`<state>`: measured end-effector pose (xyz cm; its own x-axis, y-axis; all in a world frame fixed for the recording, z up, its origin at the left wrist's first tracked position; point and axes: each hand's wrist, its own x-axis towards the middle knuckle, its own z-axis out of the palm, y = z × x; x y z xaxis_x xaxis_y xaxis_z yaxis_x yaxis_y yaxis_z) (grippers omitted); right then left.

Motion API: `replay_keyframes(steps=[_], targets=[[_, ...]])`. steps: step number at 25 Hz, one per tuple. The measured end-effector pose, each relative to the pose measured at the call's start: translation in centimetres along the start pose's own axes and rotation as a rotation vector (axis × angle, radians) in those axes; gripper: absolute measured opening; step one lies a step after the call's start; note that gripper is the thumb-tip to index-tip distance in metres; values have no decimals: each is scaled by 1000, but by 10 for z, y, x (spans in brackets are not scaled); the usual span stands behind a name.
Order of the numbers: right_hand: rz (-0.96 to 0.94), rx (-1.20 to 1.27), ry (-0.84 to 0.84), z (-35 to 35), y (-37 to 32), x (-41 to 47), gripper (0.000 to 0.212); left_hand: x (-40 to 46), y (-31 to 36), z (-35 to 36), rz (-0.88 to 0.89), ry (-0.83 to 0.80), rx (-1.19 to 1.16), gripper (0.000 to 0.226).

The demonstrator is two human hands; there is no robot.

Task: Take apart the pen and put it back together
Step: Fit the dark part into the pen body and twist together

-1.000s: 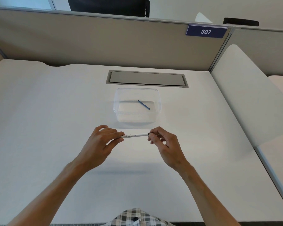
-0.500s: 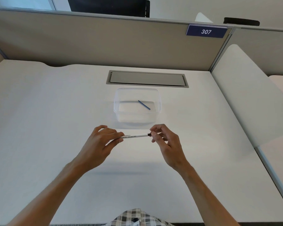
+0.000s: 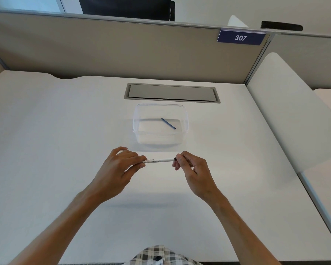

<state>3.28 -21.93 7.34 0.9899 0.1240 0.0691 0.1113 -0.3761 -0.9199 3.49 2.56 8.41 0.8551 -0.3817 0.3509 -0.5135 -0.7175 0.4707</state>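
At the centre of the frame we hold a white pen (image 3: 158, 161) level above the white desk (image 3: 46, 150), its barrel printed with small dark lettering and running left to right between our two hands. Our left hand (image 3: 116, 169) grips the pen's left end, fingers curled over the barrel and thumb beneath. Our right hand (image 3: 192, 169) pinches the dark tip at the pen's right end between thumb and forefinger, the other fingers loosely curled. Just above the pen in the frame stands a clear plastic container (image 3: 185, 119), and inside it a thin blue rod (image 3: 168, 123) lies at a slant on the bottom. Beyond the container, a grey rectangular hatch (image 3: 171, 92) is set into the desk. A beige partition (image 3: 103, 50) crosses the upper frame, bearing a blue sign (image 3: 240, 37) reading 307 at upper right. A patch of checked fabric (image 3: 159, 256) shows at the bottom edge.
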Motion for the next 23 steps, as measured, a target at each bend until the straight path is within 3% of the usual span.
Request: replay_keyframes(steps=[8,14,23], targets=[[79,73,64,3,-7,1,48,2,3,-4,26,-25,31,36],[-15,7,27,-6,-6,-2,9,1,0,-6,0,-28,29,38],[5,10,-17,-6,-1,-3,21,3,5,-8,51,-31,57,36]])
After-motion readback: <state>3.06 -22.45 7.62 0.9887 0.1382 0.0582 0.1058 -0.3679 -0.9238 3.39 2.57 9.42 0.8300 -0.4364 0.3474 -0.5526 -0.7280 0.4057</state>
